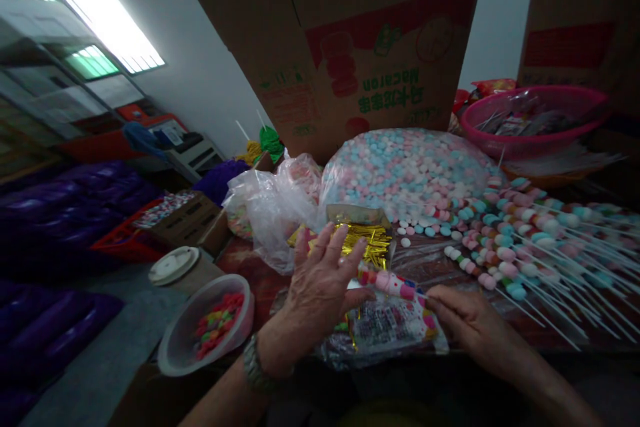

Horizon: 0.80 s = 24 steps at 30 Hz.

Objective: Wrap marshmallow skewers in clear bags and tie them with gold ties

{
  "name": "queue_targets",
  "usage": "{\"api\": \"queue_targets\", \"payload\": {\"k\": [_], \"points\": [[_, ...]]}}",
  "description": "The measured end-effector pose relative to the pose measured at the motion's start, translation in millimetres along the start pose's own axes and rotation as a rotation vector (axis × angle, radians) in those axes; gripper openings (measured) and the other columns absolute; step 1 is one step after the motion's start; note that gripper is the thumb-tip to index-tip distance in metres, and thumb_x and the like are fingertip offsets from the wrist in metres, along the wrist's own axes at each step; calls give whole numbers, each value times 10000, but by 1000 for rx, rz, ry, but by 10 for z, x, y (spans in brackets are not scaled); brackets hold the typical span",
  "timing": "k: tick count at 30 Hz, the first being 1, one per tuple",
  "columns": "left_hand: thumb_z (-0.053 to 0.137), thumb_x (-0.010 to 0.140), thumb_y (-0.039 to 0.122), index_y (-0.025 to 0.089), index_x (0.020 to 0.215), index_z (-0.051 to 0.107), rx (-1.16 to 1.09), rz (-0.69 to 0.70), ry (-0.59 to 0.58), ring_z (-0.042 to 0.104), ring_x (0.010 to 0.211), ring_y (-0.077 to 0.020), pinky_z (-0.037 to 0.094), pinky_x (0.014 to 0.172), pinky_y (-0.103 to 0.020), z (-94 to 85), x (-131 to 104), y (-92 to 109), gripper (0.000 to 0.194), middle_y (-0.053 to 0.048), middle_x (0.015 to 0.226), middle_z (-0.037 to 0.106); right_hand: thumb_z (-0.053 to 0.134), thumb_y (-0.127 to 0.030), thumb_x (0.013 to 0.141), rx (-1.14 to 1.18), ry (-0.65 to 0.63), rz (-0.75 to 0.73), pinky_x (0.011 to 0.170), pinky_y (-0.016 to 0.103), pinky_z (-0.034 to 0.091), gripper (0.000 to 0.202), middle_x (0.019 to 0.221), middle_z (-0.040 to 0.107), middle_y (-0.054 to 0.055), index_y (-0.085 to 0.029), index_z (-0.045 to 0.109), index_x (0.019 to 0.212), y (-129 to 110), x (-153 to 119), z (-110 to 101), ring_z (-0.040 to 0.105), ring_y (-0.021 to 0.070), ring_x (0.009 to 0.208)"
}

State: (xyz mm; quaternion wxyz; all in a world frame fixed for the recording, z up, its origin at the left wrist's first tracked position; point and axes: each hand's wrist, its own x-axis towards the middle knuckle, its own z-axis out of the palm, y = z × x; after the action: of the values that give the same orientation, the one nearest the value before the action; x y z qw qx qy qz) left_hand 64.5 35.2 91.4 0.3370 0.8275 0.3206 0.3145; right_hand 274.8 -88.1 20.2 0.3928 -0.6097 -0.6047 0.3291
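My left hand is spread with its fingers apart, over the near end of a pile of gold twist ties. In front of its thumb lies a marshmallow skewer in a printed clear wrapper. The fingers of my right hand pinch the right end of this wrapped skewer. Beneath both hands is a stack of printed plastic bags, partly covered. To the right, several unwrapped marshmallow skewers lie heaped with their white sticks pointing toward me. A few loose marshmallows are scattered behind the skewer.
A big clear bag of pastel marshmallows stands behind, before a cardboard box. At left are a plastic tub with colourful candies, a lidded container and a clear bag. A pink basin sits back right.
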Motion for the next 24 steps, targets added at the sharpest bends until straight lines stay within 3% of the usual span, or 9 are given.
{"api": "queue_targets", "payload": {"k": [3,5,7,10,12,15,18,20,24], "points": [[771,586,276,250,866,684,-218,-115,-227,567,882,-276,272,974,-376,190,-16,-134,294,-56,781,640,360,-367,911,-23,-63,-41,568,234,384,321,667,579,2,-208,593,759,-73,-4,-25,522,144,626],[716,661,281,246,800,679,-305,-175,-292,539,644,-197,372,773,-270,357,-95,-178,148,-18,636,584,362,-342,908,-86,-45,-56,563,234,383,314,655,572,2,-210,577,721,-83,14,-24,518,141,617],[657,723,287,240,767,665,-316,-172,-301,467,551,-150,338,604,-209,488,-180,-193,65,4,609,555,377,-312,896,-180,-34,-72,547,236,372,302,631,566,-2,-211,558,676,-66,48,-35,507,136,587],[561,797,301,217,739,643,-328,-180,-308,423,544,-127,281,519,-192,618,-261,-214,131,17,603,532,398,-295,873,-252,-20,-90,559,243,384,273,619,568,-2,-211,563,672,-13,121,-54,510,138,575],[508,826,303,202,724,629,-379,-245,-296,413,542,-120,277,501,-190,691,-286,-248,187,20,596,517,414,-315,862,-153,56,-53,603,250,421,212,718,599,15,-204,595,858,35,167,-18,547,151,647],[459,843,307,194,728,613,-452,-343,-255,409,525,-118,285,483,-194,795,-332,-320,223,21,589,503,474,-378,837,128,98,40,609,249,450,365,824,597,28,-170,508,1134,115,194,183,565,151,694],[473,835,303,188,729,609,-433,-322,-265,450,589,-134,334,532,-202,856,-400,-376,207,0,644,542,444,-399,859,291,32,75,529,222,419,276,655,548,-12,-160,581,884,167,174,495,517,125,579],[490,827,312,188,723,607,-401,-299,-273,463,620,-143,353,556,-208,852,-433,-394,199,-12,674,564,412,-370,880,258,69,66,507,214,395,290,580,517,-23,-170,553,724,168,164,650,491,119,542],[459,837,400,189,714,596,-413,-382,-391,423,514,-124,323,467,-205,759,-406,-404,281,7,587,515,428,-313,882,44,257,12,509,221,410,251,583,564,-3,-176,566,722,67,201,633,529,134,544]]}}
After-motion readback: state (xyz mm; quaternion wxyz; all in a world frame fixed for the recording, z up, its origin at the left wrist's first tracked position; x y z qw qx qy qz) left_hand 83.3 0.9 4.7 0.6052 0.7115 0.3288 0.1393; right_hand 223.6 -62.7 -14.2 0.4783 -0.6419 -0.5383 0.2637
